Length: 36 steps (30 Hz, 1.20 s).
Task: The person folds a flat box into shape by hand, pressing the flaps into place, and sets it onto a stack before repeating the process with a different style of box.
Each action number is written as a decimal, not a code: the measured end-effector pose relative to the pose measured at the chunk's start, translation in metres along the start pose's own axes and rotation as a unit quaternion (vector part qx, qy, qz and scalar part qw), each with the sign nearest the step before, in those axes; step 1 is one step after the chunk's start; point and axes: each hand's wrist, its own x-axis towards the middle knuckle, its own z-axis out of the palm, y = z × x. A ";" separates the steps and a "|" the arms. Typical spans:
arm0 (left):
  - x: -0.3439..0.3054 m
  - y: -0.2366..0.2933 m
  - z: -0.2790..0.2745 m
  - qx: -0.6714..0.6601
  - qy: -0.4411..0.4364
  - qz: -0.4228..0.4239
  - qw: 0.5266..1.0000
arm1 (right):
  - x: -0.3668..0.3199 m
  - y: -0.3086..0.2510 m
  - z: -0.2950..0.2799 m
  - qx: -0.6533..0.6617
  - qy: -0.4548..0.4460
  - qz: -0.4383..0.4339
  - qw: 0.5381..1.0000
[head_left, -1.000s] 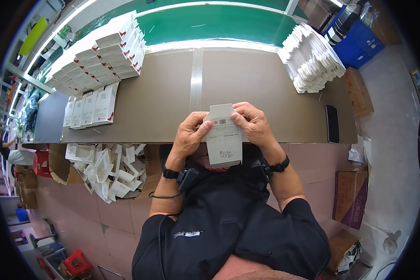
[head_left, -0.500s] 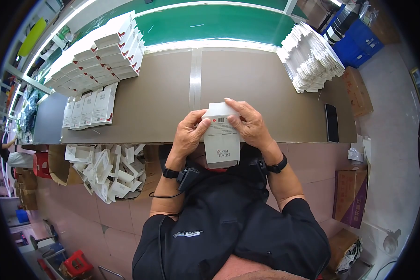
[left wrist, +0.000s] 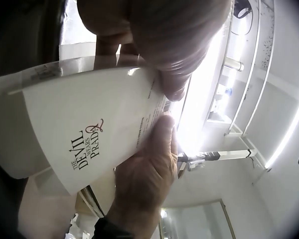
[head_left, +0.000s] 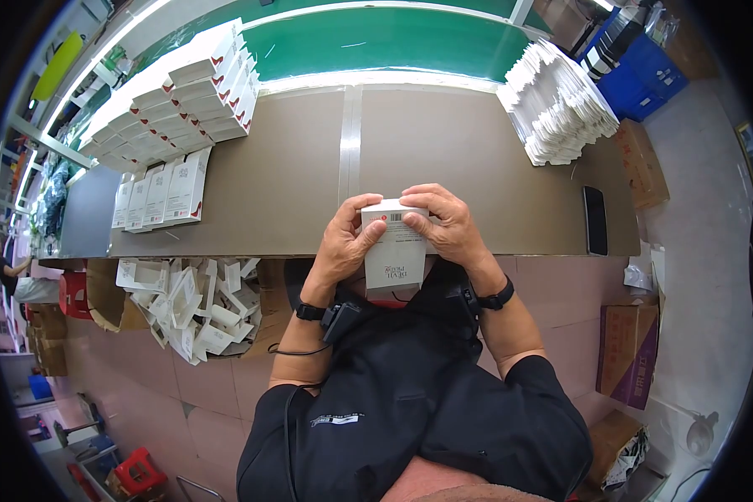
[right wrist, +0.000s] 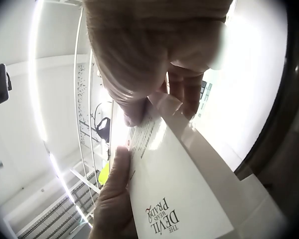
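A white printed carton [head_left: 395,261] is held upright between both hands at the table's near edge, its lettering reading "The Devil Wears Prada 2" in the wrist views. My left hand [head_left: 349,240] grips its left side, with the thumb on the printed face and the fingers over the far end. On the other side, my right hand [head_left: 450,227] holds it the same way. The far end looks folded over under the fingers. At the end nearest the body, loose flaps [right wrist: 259,201] stick out in the right wrist view.
Finished-looking cartons [head_left: 184,109] are stacked at the back left, with several more [head_left: 163,194] in front. A pile of flat white cartons [head_left: 560,105] lies at the back right, near a phone [head_left: 595,221]. Below the table, a cardboard box [head_left: 117,293] stands by white card pieces [head_left: 197,309].
The flap at the carton's far end stood up a second ago; it has been bent over and folded down. Both hands' fingers have come over that end.
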 end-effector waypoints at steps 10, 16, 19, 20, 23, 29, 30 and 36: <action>0.003 -0.004 0.001 0.000 0.009 0.025 1.000 | -0.001 0.001 -0.002 0.009 -0.030 0.025 0.999; 0.003 -0.006 -0.001 0.018 0.002 0.005 1.000 | -0.002 -0.001 -0.003 0.005 -0.047 0.041 0.998; 0.004 -0.002 0.002 0.000 0.014 0.023 1.000 | -0.002 0.000 -0.002 -0.008 -0.033 0.015 0.999; 0.004 -0.002 0.003 0.000 0.014 0.023 1.000 | -0.001 0.000 -0.001 -0.008 -0.033 0.014 0.999; 0.004 0.000 0.003 -0.006 0.017 0.029 0.999 | -0.002 -0.002 0.000 0.000 -0.004 0.019 1.000; 0.004 -0.002 -0.001 0.010 0.000 0.007 1.000 | -0.004 0.003 -0.006 0.020 -0.040 0.046 0.998; 0.004 -0.004 -0.002 0.022 -0.004 0.009 1.000 | -0.004 0.003 -0.007 0.025 -0.046 0.050 0.997; 0.004 0.002 0.004 0.011 0.009 0.017 1.000 | -0.004 0.003 -0.004 0.007 -0.027 0.030 0.999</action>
